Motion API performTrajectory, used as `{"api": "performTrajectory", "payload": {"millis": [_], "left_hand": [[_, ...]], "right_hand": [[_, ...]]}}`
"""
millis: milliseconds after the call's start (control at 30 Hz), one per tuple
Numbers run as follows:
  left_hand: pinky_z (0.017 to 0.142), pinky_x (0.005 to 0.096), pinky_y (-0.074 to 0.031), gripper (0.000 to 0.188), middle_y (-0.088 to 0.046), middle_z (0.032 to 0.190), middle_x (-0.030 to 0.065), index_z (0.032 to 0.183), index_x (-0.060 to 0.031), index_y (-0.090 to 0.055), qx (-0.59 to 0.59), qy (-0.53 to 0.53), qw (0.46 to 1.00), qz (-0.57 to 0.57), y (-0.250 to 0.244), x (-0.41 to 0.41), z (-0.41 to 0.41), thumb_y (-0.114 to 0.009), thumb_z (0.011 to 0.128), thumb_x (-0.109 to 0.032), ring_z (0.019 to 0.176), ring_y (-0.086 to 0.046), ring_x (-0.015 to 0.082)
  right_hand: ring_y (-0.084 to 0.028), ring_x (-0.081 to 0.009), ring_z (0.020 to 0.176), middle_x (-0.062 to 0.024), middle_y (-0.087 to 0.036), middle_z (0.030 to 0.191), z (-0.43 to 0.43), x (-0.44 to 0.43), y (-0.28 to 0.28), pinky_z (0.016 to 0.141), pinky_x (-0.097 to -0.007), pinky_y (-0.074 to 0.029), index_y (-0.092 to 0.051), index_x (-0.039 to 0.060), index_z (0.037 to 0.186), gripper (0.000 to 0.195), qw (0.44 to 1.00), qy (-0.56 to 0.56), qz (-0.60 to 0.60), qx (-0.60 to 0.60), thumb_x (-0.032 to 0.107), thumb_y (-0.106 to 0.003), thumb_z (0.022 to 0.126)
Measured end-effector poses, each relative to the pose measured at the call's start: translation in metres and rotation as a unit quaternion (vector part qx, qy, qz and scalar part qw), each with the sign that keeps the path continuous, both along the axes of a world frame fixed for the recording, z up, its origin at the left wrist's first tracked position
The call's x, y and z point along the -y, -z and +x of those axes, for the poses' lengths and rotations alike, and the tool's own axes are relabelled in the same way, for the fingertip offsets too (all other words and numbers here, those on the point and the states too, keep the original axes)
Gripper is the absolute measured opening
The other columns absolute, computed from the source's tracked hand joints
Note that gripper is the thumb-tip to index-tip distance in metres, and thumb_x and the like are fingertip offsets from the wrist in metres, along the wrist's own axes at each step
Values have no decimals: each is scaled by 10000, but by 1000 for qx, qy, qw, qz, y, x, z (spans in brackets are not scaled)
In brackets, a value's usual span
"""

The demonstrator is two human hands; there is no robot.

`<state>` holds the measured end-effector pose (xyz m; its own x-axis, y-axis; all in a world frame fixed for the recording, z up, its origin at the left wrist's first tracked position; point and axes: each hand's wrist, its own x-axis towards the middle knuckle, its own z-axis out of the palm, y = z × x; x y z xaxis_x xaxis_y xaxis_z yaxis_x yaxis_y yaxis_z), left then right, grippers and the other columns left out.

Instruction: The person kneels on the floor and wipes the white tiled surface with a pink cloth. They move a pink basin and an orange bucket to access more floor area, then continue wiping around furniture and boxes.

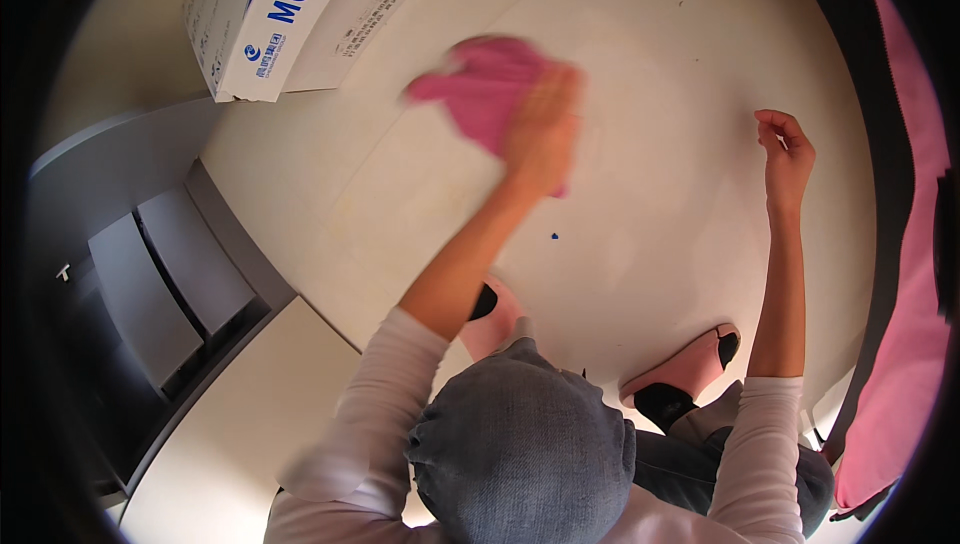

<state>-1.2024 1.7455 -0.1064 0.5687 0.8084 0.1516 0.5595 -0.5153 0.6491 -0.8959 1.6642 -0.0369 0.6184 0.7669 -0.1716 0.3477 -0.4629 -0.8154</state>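
My left hand (541,131), blurred, lies over a pink cloth (487,90) on the pale floor (645,191). The cloth spreads out beyond the fingers to the left, with a small corner showing below the hand. My right hand (786,158) is at the right, away from the cloth, loosely curled with a gap between thumb and fingers and nothing visible in it. A tiny blue piece (555,236) lies on the floor below the cloth.
A printed cardboard box (307,19) stands at the upper left, above a dark cabinet (172,266). Pink slippers (679,368) and a denim-covered knee (525,454) are below. Pink fabric with a dark border (911,259) runs along the right side.
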Motion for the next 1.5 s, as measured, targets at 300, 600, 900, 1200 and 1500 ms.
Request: {"api": "performTrajectory", "payload": {"millis": [300,600,900,1200,1500], "left_hand": [[1151,401,-224,580,-281,1530,124,1449,-29,-314,-3,225,973,-53,-16,45,80,-512,908,-99,1428,-231,266],[1150,441,-188,737,-270,1518,213,1444,51,-282,-195,-155,968,-21,-22,42,-124,-635,814,-96,1417,-229,369],[1145,444,-185,602,-230,1548,154,1483,-13,-232,-203,-125,970,47,0,-77,-68,-450,963,-223,1435,-199,305],[1143,467,-215,559,-254,1543,131,1468,-47,-282,-162,118,974,105,-1,-130,115,-432,957,-215,1433,-218,284],[1138,365,-247,576,-294,1532,89,1460,-71,-322,-45,488,871,-21,-8,39,164,-488,924,-200,1408,-275,239]], "right_hand": [[-545,-77,742,3,-653,856,21,12,-27,674,-225,-435,-693,36,943,140,995,16,68,65,7,-584,858],[-577,-108,748,-22,-648,800,50,9,0,710,-242,-458,-691,31,920,155,997,35,56,48,5,-565,835],[-609,-155,843,-51,-674,947,114,22,68,792,-273,-473,-693,38,955,209,981,135,26,135,-10,-537,825],[-523,-72,670,-8,-615,759,144,7,33,627,-237,-422,-692,24,924,177,976,100,101,163,3,-532,850],[-635,-132,883,-35,-692,938,162,-41,52,852,-282,-470,-683,40,989,186,948,60,131,284,10,-564,849]]}}
